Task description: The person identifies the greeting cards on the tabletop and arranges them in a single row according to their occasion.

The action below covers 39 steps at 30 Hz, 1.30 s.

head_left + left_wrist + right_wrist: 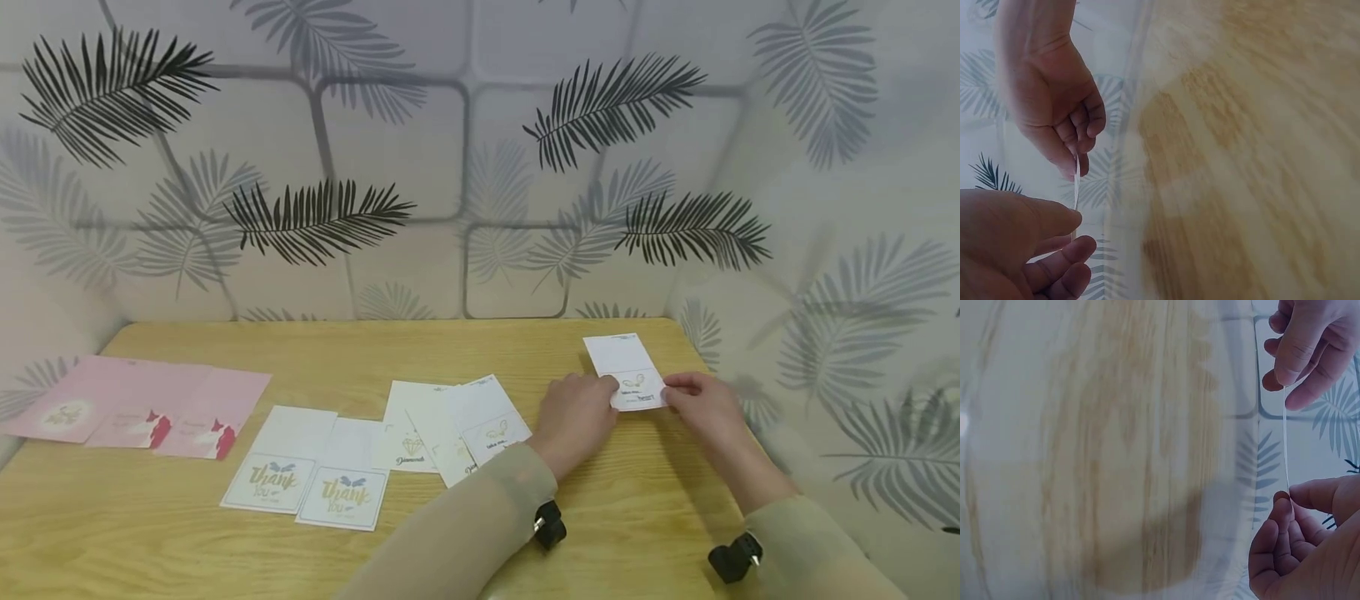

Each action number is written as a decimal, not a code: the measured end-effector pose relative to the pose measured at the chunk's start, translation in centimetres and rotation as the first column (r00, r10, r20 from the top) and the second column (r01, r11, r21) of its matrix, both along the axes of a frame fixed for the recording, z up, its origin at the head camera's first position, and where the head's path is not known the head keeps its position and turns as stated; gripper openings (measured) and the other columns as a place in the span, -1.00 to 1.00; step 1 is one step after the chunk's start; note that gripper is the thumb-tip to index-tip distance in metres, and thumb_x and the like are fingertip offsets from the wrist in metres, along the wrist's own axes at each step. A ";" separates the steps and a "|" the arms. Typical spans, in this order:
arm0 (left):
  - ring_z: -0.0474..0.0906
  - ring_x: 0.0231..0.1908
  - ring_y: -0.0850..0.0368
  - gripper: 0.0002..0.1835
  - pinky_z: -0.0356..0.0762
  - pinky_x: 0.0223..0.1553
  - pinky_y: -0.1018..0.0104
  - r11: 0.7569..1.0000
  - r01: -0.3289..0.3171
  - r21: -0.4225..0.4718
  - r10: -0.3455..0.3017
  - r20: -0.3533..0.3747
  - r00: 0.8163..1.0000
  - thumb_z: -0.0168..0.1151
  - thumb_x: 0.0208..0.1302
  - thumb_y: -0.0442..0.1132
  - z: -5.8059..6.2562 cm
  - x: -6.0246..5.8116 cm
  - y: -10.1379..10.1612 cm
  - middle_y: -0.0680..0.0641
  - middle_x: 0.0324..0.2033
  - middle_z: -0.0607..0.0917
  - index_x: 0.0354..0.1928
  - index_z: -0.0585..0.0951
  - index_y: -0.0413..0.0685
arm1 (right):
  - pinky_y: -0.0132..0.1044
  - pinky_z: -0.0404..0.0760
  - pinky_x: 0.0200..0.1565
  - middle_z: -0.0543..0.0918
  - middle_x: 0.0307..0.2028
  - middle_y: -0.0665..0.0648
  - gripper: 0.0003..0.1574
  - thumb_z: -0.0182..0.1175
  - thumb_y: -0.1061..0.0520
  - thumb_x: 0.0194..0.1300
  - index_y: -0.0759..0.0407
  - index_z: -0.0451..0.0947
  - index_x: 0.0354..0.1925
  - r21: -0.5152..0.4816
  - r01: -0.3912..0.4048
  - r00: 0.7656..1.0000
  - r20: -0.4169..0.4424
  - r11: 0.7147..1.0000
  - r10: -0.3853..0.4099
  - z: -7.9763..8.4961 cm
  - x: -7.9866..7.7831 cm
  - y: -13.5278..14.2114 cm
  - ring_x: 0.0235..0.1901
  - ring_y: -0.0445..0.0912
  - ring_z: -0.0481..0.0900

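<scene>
A white folded card (622,354) with a gold winged drawing and the words "take me..." is held up over the right end of the table. My left hand (577,417) pinches its lower left edge between thumb and fingers. On the opposite edge my right hand (705,408) pinches it the same way. Seen edge-on in the left wrist view, the card (1077,181) is a thin white line between both hands. The right wrist view also shows the card (1285,437) edge-on, slightly bowed.
Left of my hands, several white cards (487,408) overlap in a fan, one with the same winged drawing. Two "Thank you" cards (281,429) lie further left, then several overlapping pink cards (82,400). Behind the wooden table (150,542) stands a leaf-patterned wall (420,167).
</scene>
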<state>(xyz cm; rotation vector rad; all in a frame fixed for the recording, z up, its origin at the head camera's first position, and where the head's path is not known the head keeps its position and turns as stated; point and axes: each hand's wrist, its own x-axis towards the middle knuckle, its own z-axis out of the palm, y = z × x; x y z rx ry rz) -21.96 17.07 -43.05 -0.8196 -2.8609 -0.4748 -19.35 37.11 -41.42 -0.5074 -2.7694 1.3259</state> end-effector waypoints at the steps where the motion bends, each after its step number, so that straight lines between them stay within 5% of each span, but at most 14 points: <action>1: 0.72 -0.12 0.13 -0.69 0.56 -0.08 0.20 1.000 -0.005 -0.006 0.005 0.008 1.000 0.46 0.51 -0.03 0.0 -0.1 0.3 0.15 -0.05 0.84 0.23 0.79 0.22 | -0.32 0.54 -0.08 0.66 0.22 0.47 -0.48 0.18 0.14 0.65 0.49 0.54 0.36 0.011 0.008 1.000 0.002 1.000 -0.008 -0.1 0.0 0.2 0.14 0.18 0.61; 6: 0.71 -0.12 0.13 -0.72 0.52 -0.11 0.22 0.999 -0.025 -0.026 0.025 0.010 1.000 0.45 0.53 -0.01 -0.6 -0.5 1.6 0.16 -0.07 0.84 0.20 0.79 0.25 | -0.16 0.53 0.05 0.68 0.21 0.48 -0.49 0.20 0.16 0.64 0.48 0.55 0.36 0.038 0.038 0.999 0.004 0.999 -0.038 -0.5 -0.2 0.9 0.16 0.20 0.62; 18: 0.68 -0.13 0.15 -0.82 0.50 -0.13 0.23 0.999 -0.020 -0.045 0.021 0.025 0.999 0.39 0.56 -0.04 -1.4 -0.5 3.9 0.15 -0.11 0.83 0.09 0.81 0.24 | -0.29 0.55 -0.19 0.73 0.06 0.46 -0.53 0.23 0.20 0.56 0.50 0.61 0.27 0.136 0.065 0.997 -0.038 0.989 -0.060 -1.7 -0.5 2.8 -0.01 0.18 0.68; 30: 0.48 0.17 0.11 -0.64 0.50 0.16 0.10 0.993 0.017 -0.118 0.000 0.141 0.990 0.32 0.58 0.11 -0.8 0.3 5.0 0.09 0.21 0.63 0.28 0.73 0.28 | -0.19 0.54 -0.16 0.73 0.04 0.42 -0.53 0.23 0.19 0.55 0.50 0.61 0.26 0.189 0.083 0.997 -0.006 0.978 -0.083 -2.1 -0.8 4.2 -0.05 0.17 0.65; 39: 0.47 0.22 0.10 -0.63 0.49 0.21 0.04 0.983 0.063 -0.172 -0.044 0.114 0.993 0.28 0.61 0.15 -0.6 0.5 4.6 0.20 0.34 0.61 0.31 0.73 0.32 | 0.12 0.52 0.14 0.70 0.14 0.45 -0.50 0.17 0.14 0.58 0.47 0.58 0.28 0.235 0.076 0.997 0.012 0.969 -0.081 -2.0 -0.8 4.5 0.11 0.27 0.61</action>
